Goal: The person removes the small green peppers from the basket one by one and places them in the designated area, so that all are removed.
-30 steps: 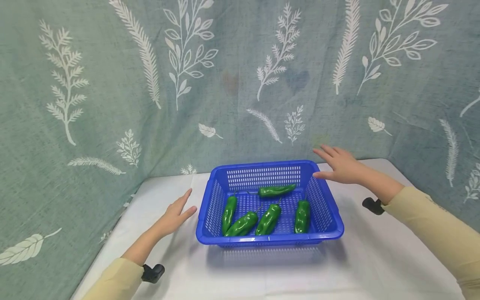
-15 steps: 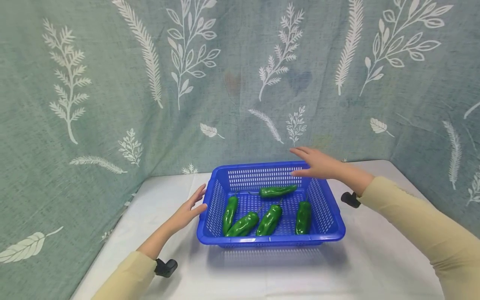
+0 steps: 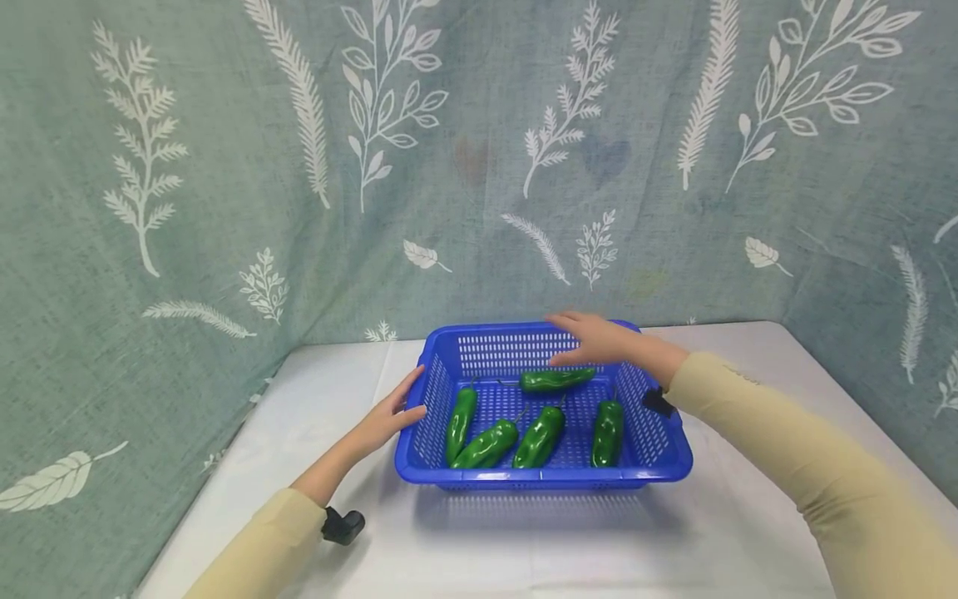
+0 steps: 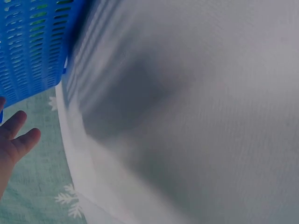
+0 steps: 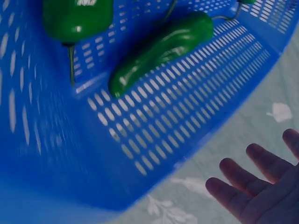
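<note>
A blue perforated plastic basket [image 3: 539, 475] holds several glossy green peppers. One pepper [image 3: 557, 381] lies crosswise at the back, another [image 3: 607, 434] stands apart at the right, and a slim one [image 3: 461, 424] lies along the left side. My left hand [image 3: 385, 423] is at the basket's left rim, its fingers extended and thumb apart; the left wrist view has those fingers [image 4: 16, 123] beside the basket wall. Over the back right of the basket is my right hand [image 3: 595, 339], fingers stretched out, near the crosswise pepper. In the right wrist view its fingers [image 5: 236, 179] are spread and hold nothing.
The basket stands on a white-covered table [image 3: 479, 549]. A grey-green cloth with white leaf prints [image 3: 479, 166] hangs behind and at the sides. Dark wrist cameras sit at each cuff, the right one [image 3: 659, 403] overlapping the basket's right rim.
My right hand has moved left and slightly down, from outside the basket's right edge to over its back. My left hand has moved right to the left rim. The peppers have stayed put.
</note>
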A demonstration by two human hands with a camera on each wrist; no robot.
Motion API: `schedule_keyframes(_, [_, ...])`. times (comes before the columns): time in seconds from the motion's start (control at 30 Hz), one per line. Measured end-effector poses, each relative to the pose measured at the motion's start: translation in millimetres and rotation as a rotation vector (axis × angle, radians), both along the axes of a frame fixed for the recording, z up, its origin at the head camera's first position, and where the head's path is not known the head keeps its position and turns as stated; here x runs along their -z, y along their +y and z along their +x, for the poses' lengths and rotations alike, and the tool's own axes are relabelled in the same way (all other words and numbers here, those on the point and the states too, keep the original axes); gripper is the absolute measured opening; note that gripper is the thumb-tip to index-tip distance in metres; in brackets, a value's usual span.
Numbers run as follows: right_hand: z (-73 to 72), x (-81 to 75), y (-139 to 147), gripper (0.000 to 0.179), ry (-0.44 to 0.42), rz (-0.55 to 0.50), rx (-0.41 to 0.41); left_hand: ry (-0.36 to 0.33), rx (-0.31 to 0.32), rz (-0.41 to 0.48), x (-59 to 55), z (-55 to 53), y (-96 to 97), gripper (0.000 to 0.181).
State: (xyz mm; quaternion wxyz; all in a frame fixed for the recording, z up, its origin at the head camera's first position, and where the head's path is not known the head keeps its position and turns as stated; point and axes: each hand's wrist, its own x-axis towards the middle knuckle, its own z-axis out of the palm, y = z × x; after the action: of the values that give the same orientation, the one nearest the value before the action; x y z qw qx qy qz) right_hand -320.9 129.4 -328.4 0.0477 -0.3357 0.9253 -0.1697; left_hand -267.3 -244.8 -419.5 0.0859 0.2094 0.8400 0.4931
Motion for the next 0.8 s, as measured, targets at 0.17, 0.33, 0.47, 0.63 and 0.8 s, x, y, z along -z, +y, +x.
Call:
schedule_keyframes(0.17, [-8.8,16.2,-9.7,0.075,-0.035,0.007,0.016,-0.041,0.028,0.051,5.4,-3.0,0.9,0.070])
schedule_keyframes(0.33, [-13.0,30.5,-21.4,0.071,-0.044,0.019,0.012,-0.049,0.014,0.074,6.6,-2.9,1.0,0.071])
schedule_keyframes(0.47, [-16.6,43.4,-28.3,0.070,-0.055,0.005,0.006,-0.059,0.007,0.094,5.9,-2.1,1.4,0.071])
schedule_keyframes(0.63, [-20.6,54.6,-33.5,0.065,-0.063,0.022,0.017,-0.044,0.013,0.102,7.1,-1.9,2.3,0.070])
schedule_keyframes(0.8, [-23.8,62.9,-36.8,0.059,-0.043,0.034,-0.003,-0.041,0.016,0.116,8.3,-1.9,2.9,0.070])
